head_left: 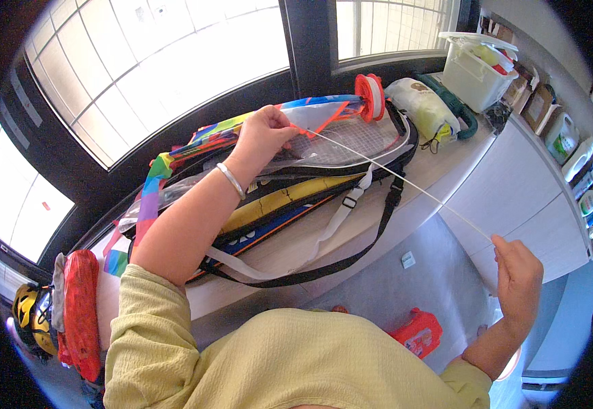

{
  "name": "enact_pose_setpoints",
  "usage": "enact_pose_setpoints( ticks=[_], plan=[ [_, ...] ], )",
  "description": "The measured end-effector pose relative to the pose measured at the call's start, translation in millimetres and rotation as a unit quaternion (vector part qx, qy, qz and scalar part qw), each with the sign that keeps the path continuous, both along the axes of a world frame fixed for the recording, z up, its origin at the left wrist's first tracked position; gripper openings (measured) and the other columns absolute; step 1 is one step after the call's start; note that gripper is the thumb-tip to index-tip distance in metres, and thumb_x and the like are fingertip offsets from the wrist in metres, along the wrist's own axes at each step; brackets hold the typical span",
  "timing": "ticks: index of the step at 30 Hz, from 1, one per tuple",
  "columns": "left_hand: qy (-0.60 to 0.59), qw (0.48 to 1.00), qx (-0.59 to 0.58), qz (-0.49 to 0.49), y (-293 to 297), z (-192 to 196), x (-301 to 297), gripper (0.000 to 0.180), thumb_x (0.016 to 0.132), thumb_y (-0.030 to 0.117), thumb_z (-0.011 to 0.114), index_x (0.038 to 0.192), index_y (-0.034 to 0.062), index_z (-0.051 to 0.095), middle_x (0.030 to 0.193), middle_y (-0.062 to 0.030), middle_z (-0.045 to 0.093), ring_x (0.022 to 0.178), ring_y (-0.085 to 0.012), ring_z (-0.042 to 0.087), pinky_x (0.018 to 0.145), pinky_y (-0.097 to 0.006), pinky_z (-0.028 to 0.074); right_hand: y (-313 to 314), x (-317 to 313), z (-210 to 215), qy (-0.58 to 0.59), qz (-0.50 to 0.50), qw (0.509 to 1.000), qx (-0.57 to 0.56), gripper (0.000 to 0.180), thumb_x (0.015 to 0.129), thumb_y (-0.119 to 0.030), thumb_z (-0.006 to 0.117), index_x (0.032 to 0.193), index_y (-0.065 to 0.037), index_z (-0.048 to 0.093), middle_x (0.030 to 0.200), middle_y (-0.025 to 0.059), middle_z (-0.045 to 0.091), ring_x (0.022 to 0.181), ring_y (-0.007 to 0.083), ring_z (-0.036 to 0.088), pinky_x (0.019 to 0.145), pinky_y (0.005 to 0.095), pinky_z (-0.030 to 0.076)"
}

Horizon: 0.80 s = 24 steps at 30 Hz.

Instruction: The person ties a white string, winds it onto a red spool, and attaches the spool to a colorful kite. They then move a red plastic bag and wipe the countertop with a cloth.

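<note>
We've got the string (pixel 405 183) stretched taut from our left hand (pixel 264 133), pinching it by the kite (pixel 242 129), down toward 4 o'clock to our right hand (pixel 520 273), closed on its end.

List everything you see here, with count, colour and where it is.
white string: one, taut between both hands
kite: one, rainbow-coloured, on the racket bag
racket bag: one, black and yellow, on the counter
string reel: one, orange, at the bag's far end
storage bin: one, white, counter's far right
red bundle: one, counter's left end
bottles: several, white, shelves at right
left hand: pinching string at the kite
right hand: holding the string's other end
</note>
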<state>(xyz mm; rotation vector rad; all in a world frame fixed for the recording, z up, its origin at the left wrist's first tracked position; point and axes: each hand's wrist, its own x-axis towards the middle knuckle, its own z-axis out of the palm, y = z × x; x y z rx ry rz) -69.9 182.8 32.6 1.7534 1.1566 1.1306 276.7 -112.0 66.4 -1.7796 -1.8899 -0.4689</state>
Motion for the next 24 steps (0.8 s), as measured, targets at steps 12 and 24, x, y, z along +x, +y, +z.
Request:
enact_pose_setpoints(
  ticks=[12, 24],
  plan=[
    [0.004, 1.000, -0.029, -0.002, -1, 8, 3, 0.019, 0.080, 0.007, 0.073, 0.079, 0.0050, 0.054, 0.073, -0.0010, 0.059, 0.061, -0.0067, 0.056, 0.055, -0.020, 0.050, -6, 0, -5, 0.011, -0.024, 1.000, -0.014, 0.017, 0.079, -0.003, 0.062, 0.095, -0.002, 0.067, 0.072, 0.0144, 0.057, 0.062, 0.0310, 0.057, 0.056, 0.0404, 0.044],
    [0.157, 0.985, -0.040, -0.060, -23, 53, 4, 0.014, 0.086, 0.015, 0.067, 0.085, 0.0032, 0.059, 0.066, -0.0013, 0.060, 0.053, -0.0057, 0.052, 0.047, -0.020, 0.041, 15, -32, -50, 0.129, 0.057, 0.985, -0.103, 0.019, 0.085, -0.009, 0.058, 0.103, -0.004, 0.063, 0.081, 0.0168, 0.063, 0.068, 0.0338, 0.061, 0.058, 0.0436, 0.046]
  ],
)
